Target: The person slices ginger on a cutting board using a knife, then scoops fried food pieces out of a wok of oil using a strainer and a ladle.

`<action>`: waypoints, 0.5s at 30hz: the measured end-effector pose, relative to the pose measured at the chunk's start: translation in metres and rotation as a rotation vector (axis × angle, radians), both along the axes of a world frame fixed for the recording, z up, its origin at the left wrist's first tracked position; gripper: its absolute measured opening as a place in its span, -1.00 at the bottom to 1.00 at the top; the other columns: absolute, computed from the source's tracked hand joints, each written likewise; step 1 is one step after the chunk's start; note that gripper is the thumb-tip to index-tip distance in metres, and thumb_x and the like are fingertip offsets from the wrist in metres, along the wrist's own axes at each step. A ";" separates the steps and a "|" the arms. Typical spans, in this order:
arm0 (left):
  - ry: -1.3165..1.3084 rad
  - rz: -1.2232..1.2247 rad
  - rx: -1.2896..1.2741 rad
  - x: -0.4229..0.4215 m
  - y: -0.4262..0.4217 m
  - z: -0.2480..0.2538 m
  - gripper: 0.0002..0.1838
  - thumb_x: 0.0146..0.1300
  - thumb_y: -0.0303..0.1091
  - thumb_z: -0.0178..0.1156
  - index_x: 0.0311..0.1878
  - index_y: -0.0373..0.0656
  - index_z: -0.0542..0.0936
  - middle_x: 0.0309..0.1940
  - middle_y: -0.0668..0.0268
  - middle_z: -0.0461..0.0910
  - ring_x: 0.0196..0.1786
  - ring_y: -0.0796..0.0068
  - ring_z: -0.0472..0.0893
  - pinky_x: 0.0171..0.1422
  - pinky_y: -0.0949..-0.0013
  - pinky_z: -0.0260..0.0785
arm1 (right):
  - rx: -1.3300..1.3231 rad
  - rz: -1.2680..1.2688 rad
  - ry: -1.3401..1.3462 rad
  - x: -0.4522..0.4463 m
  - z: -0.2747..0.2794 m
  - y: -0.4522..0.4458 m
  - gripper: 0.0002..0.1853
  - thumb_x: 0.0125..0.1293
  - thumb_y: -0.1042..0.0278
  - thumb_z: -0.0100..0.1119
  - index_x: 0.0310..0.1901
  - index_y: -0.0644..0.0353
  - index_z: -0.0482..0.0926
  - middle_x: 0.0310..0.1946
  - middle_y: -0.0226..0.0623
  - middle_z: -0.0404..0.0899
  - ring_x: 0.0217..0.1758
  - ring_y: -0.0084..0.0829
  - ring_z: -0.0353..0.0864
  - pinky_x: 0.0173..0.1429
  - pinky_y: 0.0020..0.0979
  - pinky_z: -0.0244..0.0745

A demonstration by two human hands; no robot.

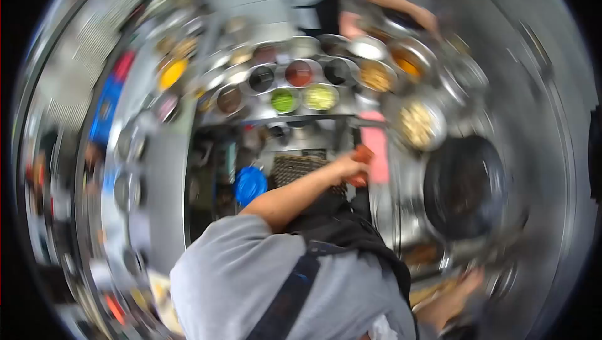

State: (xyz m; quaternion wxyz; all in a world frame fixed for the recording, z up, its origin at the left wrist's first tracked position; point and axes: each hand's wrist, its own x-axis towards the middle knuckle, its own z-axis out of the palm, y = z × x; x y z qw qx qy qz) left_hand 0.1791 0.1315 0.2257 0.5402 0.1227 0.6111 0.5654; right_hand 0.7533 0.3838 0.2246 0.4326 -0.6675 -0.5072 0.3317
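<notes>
My left hand [350, 168] reaches across my body, its fingers wrapped round a reddish-brown folded cloth [362, 159]. Just beyond it, a pink cloth [375, 145] lies along the counter edge. At the lower right, my right hand [465, 285] is smeared by motion, so its fingers and anything in them cannot be made out. The large dark wok [464, 186] sits on the steel stove in front of that hand, apart from it.
Several steel bowls stand ahead, among them chopped greens [283, 100], red sauce [299, 73] and pale pieces [417, 125]. Another person's hand [426, 20] reaches over bowls at the back. A blue bag [251, 184] hangs left of my arm. A steel counter [166, 183] runs along the left.
</notes>
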 end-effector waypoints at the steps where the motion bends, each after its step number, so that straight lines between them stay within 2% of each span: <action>1: -0.064 -0.059 -0.114 0.003 0.006 0.025 -0.63 0.14 -0.41 0.25 0.03 -0.11 0.44 -0.32 0.29 0.56 -0.38 0.46 0.63 -0.34 0.41 0.54 | 0.034 -0.126 0.258 0.016 -0.002 -0.001 -0.51 0.23 0.35 -0.04 0.21 0.25 0.40 -0.54 -0.35 0.48 -0.63 -0.53 0.37 -0.58 -0.49 0.32; 2: -0.084 -0.045 -0.020 0.009 0.017 0.020 -0.63 0.13 -0.44 0.27 0.01 -0.13 0.43 -0.34 0.31 0.57 -0.40 0.44 0.63 -0.38 0.40 0.55 | -0.055 -0.142 0.042 0.016 0.026 -0.010 -0.49 0.23 0.34 0.02 0.23 0.29 0.36 -0.48 -0.31 0.54 -0.55 -0.51 0.45 -0.50 -0.49 0.39; 3: -0.068 -0.050 -0.075 0.016 0.028 0.034 -0.62 0.13 -0.48 0.26 0.02 -0.15 0.42 -0.34 0.31 0.57 -0.41 0.42 0.63 -0.39 0.38 0.55 | -0.059 -0.273 0.224 0.013 0.047 -0.017 -0.43 0.19 0.34 0.13 0.25 0.30 0.33 -0.39 -0.25 0.59 -0.45 -0.47 0.53 -0.42 -0.46 0.45; 4: -0.073 -0.131 0.035 0.019 0.038 0.022 -0.64 0.13 -0.50 0.25 0.01 -0.17 0.42 -0.34 0.29 0.56 -0.36 0.41 0.64 -0.33 0.34 0.56 | -0.004 -0.407 0.233 0.014 0.062 -0.022 -0.54 0.17 0.35 0.17 0.13 0.27 0.46 -0.44 -0.32 0.59 -0.52 -0.56 0.48 -0.51 -0.54 0.36; 5: -0.135 -0.149 0.104 0.026 0.049 0.015 -0.67 0.15 -0.50 0.22 0.00 -0.16 0.44 -0.35 0.30 0.55 -0.33 0.42 0.62 -0.31 0.32 0.54 | 0.036 -0.424 0.195 0.008 0.092 -0.037 -0.67 0.12 0.34 0.20 -0.07 0.26 0.56 -0.56 -0.37 0.55 -0.64 -0.59 0.42 -0.60 -0.55 0.29; 6: -0.145 -0.192 0.083 0.032 0.057 0.015 -0.67 0.15 -0.51 0.20 0.01 -0.16 0.45 -0.34 0.30 0.55 -0.34 0.43 0.61 -0.31 0.36 0.52 | 0.114 -0.409 0.170 0.028 0.091 -0.037 -0.85 0.08 0.33 0.21 -0.35 0.20 0.57 -0.64 -0.42 0.49 -0.72 -0.60 0.37 -0.67 -0.54 0.23; 7: -0.149 -0.209 0.062 0.037 0.068 0.015 -0.66 0.14 -0.51 0.19 0.02 -0.16 0.46 -0.34 0.31 0.54 -0.35 0.44 0.59 -0.32 0.39 0.50 | 0.073 -0.468 0.121 0.023 0.114 -0.046 -0.86 0.05 0.33 0.22 -0.54 0.15 0.49 -0.67 -0.44 0.46 -0.72 -0.61 0.37 -0.68 -0.55 0.20; 8: -0.122 -0.259 0.087 0.044 0.078 0.011 -0.67 0.16 -0.50 0.19 0.02 -0.17 0.47 -0.33 0.31 0.54 -0.34 0.44 0.59 -0.31 0.40 0.49 | 0.070 -0.424 0.113 0.032 0.120 -0.049 -0.85 0.06 0.33 0.21 -0.55 0.15 0.48 -0.70 -0.43 0.45 -0.77 -0.60 0.34 -0.72 -0.53 0.15; 9: -0.095 -0.279 0.114 0.049 0.087 0.009 -0.69 0.17 -0.48 0.18 0.01 -0.18 0.47 -0.33 0.32 0.55 -0.33 0.45 0.59 -0.30 0.40 0.49 | 0.083 -0.427 0.255 0.050 0.109 -0.045 -0.85 0.05 0.34 0.22 -0.55 0.17 0.48 -0.73 -0.41 0.44 -0.81 -0.59 0.31 -0.75 -0.50 0.09; 10: -0.093 -0.331 0.122 0.053 0.098 0.004 -0.69 0.17 -0.48 0.18 0.01 -0.18 0.47 -0.33 0.32 0.55 -0.33 0.45 0.59 -0.30 0.40 0.49 | 0.004 -0.358 0.306 0.070 0.104 -0.050 -0.82 0.00 0.43 0.23 -0.47 0.40 0.52 -0.68 -0.22 0.50 -0.77 -0.47 0.42 -0.77 -0.42 0.15; 13: -0.034 -0.359 0.022 0.053 0.119 -0.003 -0.73 0.22 -0.41 0.16 -0.01 -0.19 0.48 -0.32 0.32 0.56 -0.35 0.46 0.58 -0.30 0.41 0.49 | -0.082 -0.398 0.210 0.090 0.096 -0.076 -0.84 -0.02 0.41 0.24 -0.55 0.35 0.54 -0.73 -0.27 0.47 -0.75 -0.48 0.42 -0.73 -0.44 0.17; 14: -0.102 -0.392 0.017 0.051 0.128 -0.007 -0.74 0.25 -0.35 0.16 -0.02 -0.19 0.49 -0.32 0.32 0.56 -0.35 0.46 0.58 -0.30 0.41 0.48 | 0.019 -0.495 0.122 0.094 0.078 -0.081 -0.84 0.01 0.36 0.18 -0.60 0.22 0.51 -0.78 -0.36 0.39 -0.81 -0.57 0.27 -0.73 -0.49 0.05; 15: -0.172 -0.408 0.005 0.050 0.134 -0.012 -0.74 0.27 -0.30 0.16 -0.03 -0.19 0.49 -0.32 0.31 0.56 -0.35 0.47 0.58 -0.30 0.41 0.48 | -0.005 -0.469 0.025 0.110 0.072 -0.088 -0.82 0.01 0.30 0.19 -0.58 0.22 0.53 -0.77 -0.40 0.37 -0.79 -0.58 0.27 -0.71 -0.49 0.06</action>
